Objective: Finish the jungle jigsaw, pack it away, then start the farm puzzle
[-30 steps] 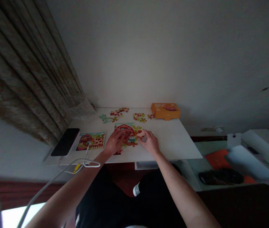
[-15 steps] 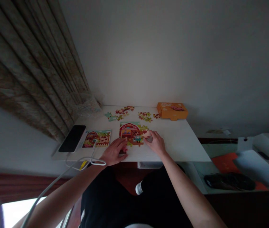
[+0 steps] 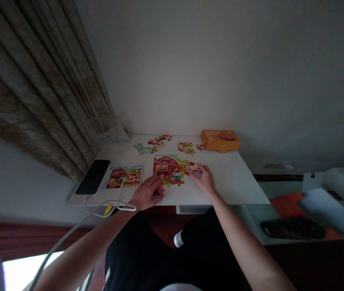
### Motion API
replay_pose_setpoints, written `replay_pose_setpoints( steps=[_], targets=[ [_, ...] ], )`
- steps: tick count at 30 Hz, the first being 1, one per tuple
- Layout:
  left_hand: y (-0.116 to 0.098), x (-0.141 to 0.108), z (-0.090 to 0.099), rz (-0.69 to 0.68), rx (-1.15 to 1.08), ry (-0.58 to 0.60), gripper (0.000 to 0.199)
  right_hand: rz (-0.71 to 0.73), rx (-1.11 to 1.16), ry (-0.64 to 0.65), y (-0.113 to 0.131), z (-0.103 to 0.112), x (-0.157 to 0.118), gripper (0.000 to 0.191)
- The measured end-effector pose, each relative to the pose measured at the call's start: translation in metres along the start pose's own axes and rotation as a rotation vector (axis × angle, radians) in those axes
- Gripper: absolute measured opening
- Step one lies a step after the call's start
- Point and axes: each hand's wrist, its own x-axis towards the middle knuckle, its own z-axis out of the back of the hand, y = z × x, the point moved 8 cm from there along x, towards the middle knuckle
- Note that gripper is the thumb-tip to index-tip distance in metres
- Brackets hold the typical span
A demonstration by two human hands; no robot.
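A partly joined farm puzzle with a red barn and a figure lies on the white table. My right hand, at the puzzle's right side, has its fingers closed on a pink and red puzzle piece. My left hand rests at the lower left of the puzzle, fingers curved around pink pieces; whether it grips them is unclear. Left of the puzzle lies a picture card of the farm scene. Loose pieces lie behind the puzzle, with another group farther left.
An orange box stands at the table's back right. A black phone lies at the left edge, and a white cable hangs near my left wrist. A plastic bag sits at the back left.
My right hand has moved a little to the right with the pink and red piece, away from the figure in the puzzle. My left hand has stayed almost in place.
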Motion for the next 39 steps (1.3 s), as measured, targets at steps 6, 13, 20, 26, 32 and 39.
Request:
replay_pose_setpoints(
  steps=[6,13,20,26,32,39],
  targets=[
    [0.011,-0.003,0.004,0.051,-0.072,-0.047,0.064,0.014,-0.015,0.079,-0.039,0.019,0.003,0.052],
    [0.029,-0.004,0.001,0.145,-0.040,-0.105,0.049,0.090,-0.144,0.106,-0.029,0.022,-0.004,0.041],
    [0.002,0.009,0.001,-0.002,0.070,-0.165,0.030,0.096,-0.215,0.157,-0.016,0.022,-0.003,0.036],
    [-0.048,0.055,-0.038,-0.042,0.145,-0.058,0.028,0.073,-0.248,0.181,-0.016,0.021,-0.002,0.041],
    [-0.067,0.096,-0.077,0.011,0.293,0.055,0.041,0.066,-0.228,0.187,-0.018,0.019,-0.001,0.041],
    [-0.055,0.097,-0.084,0.056,0.267,0.044,0.046,0.000,-0.328,0.175,-0.024,0.020,0.001,0.039]
  ],
)
